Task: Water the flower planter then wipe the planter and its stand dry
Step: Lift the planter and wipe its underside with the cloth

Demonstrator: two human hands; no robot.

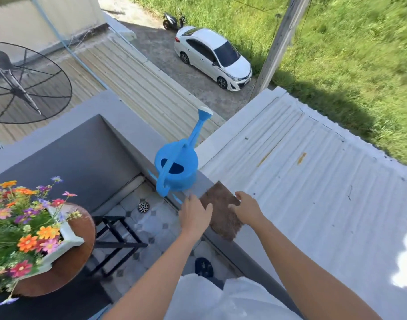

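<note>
White fabric of the wearer's clothing is seen nearest the lens, and two bare forearms are stretched forward from it toward a grey parapet ledge. A brown cloth is laid flat on that ledge, partly overhanging a white corrugated roof. It is flanked by both hands: the left hand is spread open at its near-left edge, and the right hand is spread open over its right edge; nothing is gripped by either, though whether the fingertips are touching the cloth cannot be told. The cloth lies directly between the hands, about equally near to each, with its longer side running along the ledge. A blue can is stood upright on the ledge just beyond the left hand, its spout pointed away and upward. The planter, full of mixed flowers, is set on a round brown stand well apart to the left, over a tiled balcony floor with a drain. Below are a car, grass and a mesh dish. The cloth is judged the likely next pick-up, which would mean the wiping is about to start.
</note>
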